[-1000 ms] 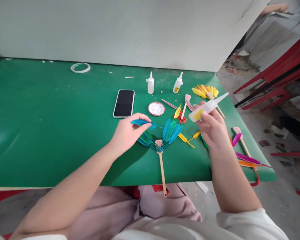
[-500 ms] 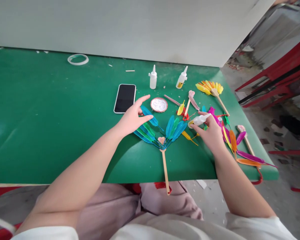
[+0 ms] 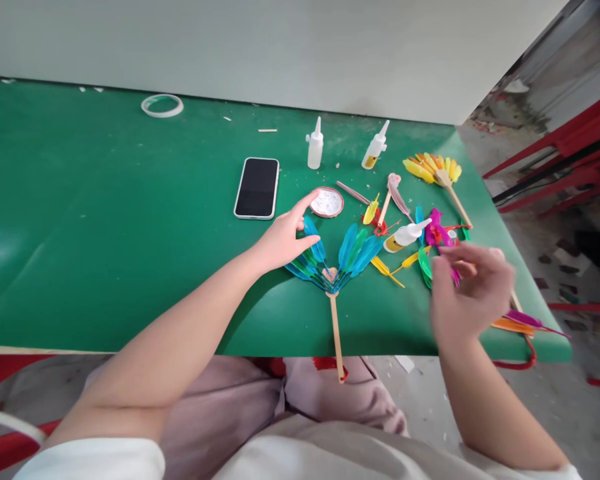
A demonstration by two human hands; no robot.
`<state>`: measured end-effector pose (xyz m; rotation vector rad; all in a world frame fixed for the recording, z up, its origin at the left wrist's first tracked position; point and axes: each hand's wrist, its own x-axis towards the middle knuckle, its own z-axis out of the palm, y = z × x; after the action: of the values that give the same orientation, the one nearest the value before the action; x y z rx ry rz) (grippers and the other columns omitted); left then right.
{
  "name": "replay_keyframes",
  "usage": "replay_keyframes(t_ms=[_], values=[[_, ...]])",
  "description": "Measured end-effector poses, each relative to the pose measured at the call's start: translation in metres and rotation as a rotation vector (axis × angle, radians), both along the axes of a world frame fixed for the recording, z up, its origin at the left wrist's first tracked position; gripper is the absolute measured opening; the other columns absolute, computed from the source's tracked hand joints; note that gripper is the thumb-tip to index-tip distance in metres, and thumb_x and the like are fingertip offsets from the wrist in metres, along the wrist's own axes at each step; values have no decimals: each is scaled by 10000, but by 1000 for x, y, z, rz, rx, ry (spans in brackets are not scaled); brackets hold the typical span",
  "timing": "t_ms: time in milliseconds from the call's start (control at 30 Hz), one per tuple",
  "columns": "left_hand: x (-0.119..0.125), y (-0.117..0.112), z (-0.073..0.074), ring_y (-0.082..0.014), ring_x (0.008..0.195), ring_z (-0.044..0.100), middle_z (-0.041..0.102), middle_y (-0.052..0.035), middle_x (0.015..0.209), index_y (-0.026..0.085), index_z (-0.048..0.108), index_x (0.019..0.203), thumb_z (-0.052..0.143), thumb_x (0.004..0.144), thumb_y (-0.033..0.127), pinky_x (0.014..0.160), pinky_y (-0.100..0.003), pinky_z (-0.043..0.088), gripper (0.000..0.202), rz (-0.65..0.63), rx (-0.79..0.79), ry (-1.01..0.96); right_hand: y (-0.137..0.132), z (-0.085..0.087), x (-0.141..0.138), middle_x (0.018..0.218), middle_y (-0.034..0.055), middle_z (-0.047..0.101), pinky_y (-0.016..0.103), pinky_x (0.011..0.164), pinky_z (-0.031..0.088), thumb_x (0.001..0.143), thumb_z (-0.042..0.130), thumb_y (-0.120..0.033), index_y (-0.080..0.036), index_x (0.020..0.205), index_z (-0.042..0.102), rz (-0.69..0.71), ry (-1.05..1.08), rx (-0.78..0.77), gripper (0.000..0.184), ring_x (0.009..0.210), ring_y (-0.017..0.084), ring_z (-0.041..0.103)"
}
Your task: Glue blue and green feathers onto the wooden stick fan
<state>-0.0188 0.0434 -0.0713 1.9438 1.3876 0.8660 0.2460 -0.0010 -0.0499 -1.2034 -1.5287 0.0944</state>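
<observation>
My left hand (image 3: 285,237) reaches over a feather fan, index finger stretched out and thumb across a blue feather (image 3: 314,241), which it appears to pinch. That feather's quill end points to the small heart-shaped head (image 3: 331,275) of the fan's wooden handle (image 3: 337,333). Blue and green feathers (image 3: 356,252) spread from both sides of the head. My right hand (image 3: 473,287), smeared by motion, has loosely curled fingers with thumb apart and nothing visible in them. Left of it, a white glue bottle (image 3: 405,237) lies tilted among loose feathers.
Two glue bottles (image 3: 315,145) (image 3: 375,148) stand behind a round lid (image 3: 327,202). A phone (image 3: 257,189) and a tape roll (image 3: 162,105) lie to the left. At the right are a yellow feather fan (image 3: 437,170), magenta feathers (image 3: 435,230) and the table's edge.
My right hand has let go of the glue bottle and moved right and toward me. The blue feather at my left hand has shifted, its quill end now closer to the heart-shaped head.
</observation>
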Motion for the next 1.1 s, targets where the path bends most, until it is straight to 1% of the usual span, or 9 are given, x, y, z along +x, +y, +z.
replay_keyframes(t_ms=[67, 133, 200, 267, 367, 633, 833, 1000, 1100], values=[[0, 0, 1, -119, 620, 490, 484, 22, 700, 251, 214, 1381, 607, 732, 225, 685, -300, 455, 758, 4, -32, -8, -6, 0, -13, 868, 26, 621, 382, 726, 489, 705, 645, -147, -270, 981, 582, 220, -256, 59, 308, 813, 206, 580], [0, -1, 2, -124, 651, 488, 492, 14, 713, 250, 224, 1378, 607, 731, 220, 719, -304, 445, 752, 7, -51, -17, -6, -4, -27, 909, 38, 642, 397, 798, 484, 692, 661, -138, -240, 992, 578, 435, -458, 30, 328, 886, 217, 576], [0, -1, 3, -127, 660, 477, 486, 17, 692, 252, 234, 1374, 603, 733, 214, 743, -313, 433, 741, 17, -64, -13, -4, -10, -38, 958, 48, 648, 394, 846, 482, 721, 641, -154, -218, 1028, 545, 571, -498, -36, 328, 976, 220, 558], [1, -2, 4, -135, 668, 471, 478, 19, 676, 253, 248, 1370, 601, 731, 215, 761, -331, 425, 731, 29, -76, -1, -3, -17, -45, 971, 39, 657, 384, 864, 485, 756, 597, -146, -218, 1048, 505, 647, -447, -114, 315, 1048, 209, 537], [2, -3, 5, -146, 693, 478, 486, 12, 698, 255, 251, 1369, 598, 731, 223, 793, -359, 418, 727, 27, -91, 13, -4, -26, -47, 1003, 25, 657, 378, 879, 484, 772, 546, -102, -228, 1062, 464, 684, -381, -188, 327, 1106, 190, 513], [6, -6, 8, -108, 651, 446, 481, 38, 689, 259, 241, 1370, 585, 739, 214, 892, -406, 389, 720, 5, -91, 83, -8, -32, -45, 1010, 24, 654, 352, 867, 496, 752, 517, -64, -217, 1058, 471, 685, -415, -180, 346, 1094, 183, 521], [9, -6, 8, -154, 818, 532, 558, 11, 783, 251, 256, 1362, 576, 749, 223, 984, -456, 307, 692, -5, -50, 151, -8, -30, -47, 1017, 22, 653, 369, 864, 479, 756, 477, -49, -220, 1060, 474, 696, -462, -163, 349, 1083, 193, 527], [9, -5, 6, -176, 950, 537, 616, 12, 849, 258, 263, 1350, 601, 740, 244, 1050, -499, 177, 698, 4, 4, 221, -7, -29, -48, 1023, 30, 644, 363, 856, 473, 744, 471, -37, -216, 1024, 475, 708, -508, -136, 332, 1079, 193, 522], [5, -3, 9, -172, 942, 538, 643, -2, 898, 238, 280, 1340, 535, 794, 236, 1026, -458, 242, 602, 94, 51, 184, -8, -28, -49, 1019, 34, 641, 363, 852, 470, 746, 463, -34, -216, 1019, 477, 707, -514, -120, 329, 1072, 192, 524]])
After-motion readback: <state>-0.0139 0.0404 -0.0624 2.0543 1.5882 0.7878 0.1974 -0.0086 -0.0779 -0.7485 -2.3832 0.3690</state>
